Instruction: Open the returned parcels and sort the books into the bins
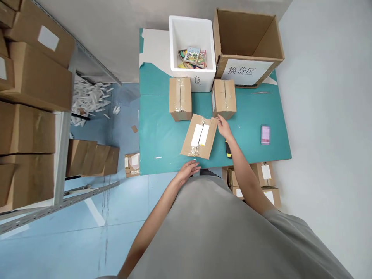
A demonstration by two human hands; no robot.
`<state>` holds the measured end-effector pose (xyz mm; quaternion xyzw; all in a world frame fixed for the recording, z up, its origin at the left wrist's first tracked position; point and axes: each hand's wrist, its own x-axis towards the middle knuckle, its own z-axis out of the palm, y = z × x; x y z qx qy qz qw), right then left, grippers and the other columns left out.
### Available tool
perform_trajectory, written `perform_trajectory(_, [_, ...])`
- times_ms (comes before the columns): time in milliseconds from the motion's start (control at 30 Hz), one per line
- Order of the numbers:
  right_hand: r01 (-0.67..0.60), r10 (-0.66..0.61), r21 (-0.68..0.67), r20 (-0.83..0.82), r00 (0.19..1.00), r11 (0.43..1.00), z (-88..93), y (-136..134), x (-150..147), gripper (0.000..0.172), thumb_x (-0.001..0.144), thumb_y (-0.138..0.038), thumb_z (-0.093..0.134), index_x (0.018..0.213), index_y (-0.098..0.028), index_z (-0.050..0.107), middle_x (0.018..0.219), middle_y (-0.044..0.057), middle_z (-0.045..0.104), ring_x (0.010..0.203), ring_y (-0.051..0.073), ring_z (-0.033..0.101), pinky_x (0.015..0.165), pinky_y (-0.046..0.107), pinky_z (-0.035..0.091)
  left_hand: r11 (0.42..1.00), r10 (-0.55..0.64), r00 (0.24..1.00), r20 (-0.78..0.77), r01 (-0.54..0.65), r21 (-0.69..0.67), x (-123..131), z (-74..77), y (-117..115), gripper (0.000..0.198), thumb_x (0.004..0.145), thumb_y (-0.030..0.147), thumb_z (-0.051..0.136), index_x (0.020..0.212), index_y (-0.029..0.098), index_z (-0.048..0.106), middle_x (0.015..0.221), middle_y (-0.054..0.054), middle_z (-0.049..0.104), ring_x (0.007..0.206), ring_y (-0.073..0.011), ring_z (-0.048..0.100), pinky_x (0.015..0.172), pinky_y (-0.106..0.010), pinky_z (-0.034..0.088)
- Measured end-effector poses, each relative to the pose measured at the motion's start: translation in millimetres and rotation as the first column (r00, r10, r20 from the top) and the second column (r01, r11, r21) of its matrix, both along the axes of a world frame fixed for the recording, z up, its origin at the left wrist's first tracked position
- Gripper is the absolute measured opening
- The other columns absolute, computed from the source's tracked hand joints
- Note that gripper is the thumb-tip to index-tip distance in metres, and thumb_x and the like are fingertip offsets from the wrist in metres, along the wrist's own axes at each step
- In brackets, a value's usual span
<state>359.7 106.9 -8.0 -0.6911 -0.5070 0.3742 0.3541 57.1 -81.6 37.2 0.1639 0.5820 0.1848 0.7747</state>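
Observation:
A taped cardboard box (pixel 189 133) with white labels lies at an angle near the table's front edge. My right hand (pixel 223 127) pinches its far right corner, where a flap edge or tape sticks out. Just off the near side of this box is my left hand (pixel 188 171), its fingers stretched and apart, holding nothing. A black and yellow tool (pixel 228 150), perhaps a utility knife, lies partly hidden by my right forearm. Behind the angled box stand two more taped boxes, a left one (pixel 180 95) and a right one (pixel 228 97).
On the green table (pixel 159 143), a white foam bin (pixel 192 79) holds several small books (pixel 192 55). Beside it stands a large open carton (pixel 248 52) with a handwritten sign. A phone (pixel 265 134) lies at right. Boxes fill the left shelf (pixel 59 162); others sit under the table.

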Motion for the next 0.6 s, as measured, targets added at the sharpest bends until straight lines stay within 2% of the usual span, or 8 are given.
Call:
perform_trajectory(67, [0.000,0.000,-0.005,0.025,1.000,1.000,0.2,3,0,0.048,0.107,-0.035,0.057,0.150,-0.017,0.070,0.149,0.016,0.078,0.145,0.031,0.070,0.134,0.055,0.047,0.999,0.018,1.000,-0.009,-0.018,0.029,6,-2.0,2,0.052,0.086,0.030,0.090,0.133,0.020,0.071,0.154,-0.021,0.073,0.130,-0.0323,0.081,0.117,-0.047,0.063])
perform_trajectory(133, [0.025,-0.024,-0.007,0.063,0.998,1.000,1.8,-13,2,0.045,0.107,-0.035,0.057,0.145,-0.017,0.072,0.147,0.016,0.079,0.143,0.032,0.070,0.131,0.054,0.050,0.994,0.042,0.999,-0.016,-0.040,0.099,5,-4.8,2,0.049,0.085,0.030,0.089,0.130,0.021,0.073,0.153,-0.018,0.074,0.132,-0.0313,0.079,0.117,-0.047,0.062])
perform_trajectory(233, [0.050,-0.048,-0.024,0.093,0.995,0.998,6.3,-63,6,0.047,0.106,-0.039,0.057,0.146,-0.018,0.072,0.149,0.018,0.077,0.141,0.034,0.071,0.127,0.054,0.054,0.979,0.060,0.997,-0.041,-0.050,0.199,-11,-10.8,4,0.038,0.087,0.038,0.084,0.120,0.021,0.077,0.141,-0.015,0.080,0.135,-0.0325,0.076,0.118,-0.048,0.060])
perform_trajectory(300, [0.069,-0.064,-0.051,0.088,0.994,0.996,9.1,-105,6,0.051,0.103,-0.039,0.056,0.147,-0.018,0.072,0.148,0.020,0.077,0.135,0.035,0.074,0.123,0.056,0.057,0.966,0.083,0.992,-0.099,-0.056,0.251,-24,-15.4,8,0.042,0.087,0.042,0.082,0.123,0.020,0.077,0.137,-0.015,0.082,0.136,-0.0339,0.075,0.117,-0.050,0.061])
perform_trajectory(433, [0.100,-0.102,-0.121,-0.016,0.995,0.988,11.5,-186,-4,0.054,0.098,-0.040,0.058,0.145,-0.018,0.073,0.144,0.020,0.079,0.129,0.035,0.077,0.118,0.058,0.060,0.905,0.191,0.960,-0.205,-0.092,0.415,-50,-25.2,27,0.053,0.088,0.033,0.075,0.139,0.019,0.075,0.154,-0.015,0.075,0.148,-0.0343,0.068,0.123,-0.052,0.057])
perform_trajectory(533, [0.073,-0.092,-0.176,-0.105,0.990,0.982,8.3,-226,-11,0.053,0.096,-0.043,0.061,0.142,-0.020,0.075,0.144,0.019,0.080,0.131,0.034,0.077,0.116,0.056,0.062,0.874,0.240,0.950,-0.198,-0.123,0.470,-72,-34.6,42,0.054,0.091,0.028,0.064,0.142,0.018,0.075,0.159,-0.014,0.072,0.151,-0.0312,0.066,0.128,-0.050,0.053])
perform_trajectory(600, [0.088,-0.114,-0.216,-0.114,0.987,0.972,2.4,-239,-14,0.054,0.094,-0.043,0.062,0.140,-0.019,0.076,0.144,0.021,0.079,0.131,0.036,0.078,0.117,0.057,0.062,0.881,0.239,0.954,-0.183,-0.134,0.454,-84,-42.1,48,0.056,0.092,0.027,0.058,0.146,0.017,0.073,0.160,-0.016,0.071,0.147,-0.0293,0.068,0.126,-0.050,0.055])
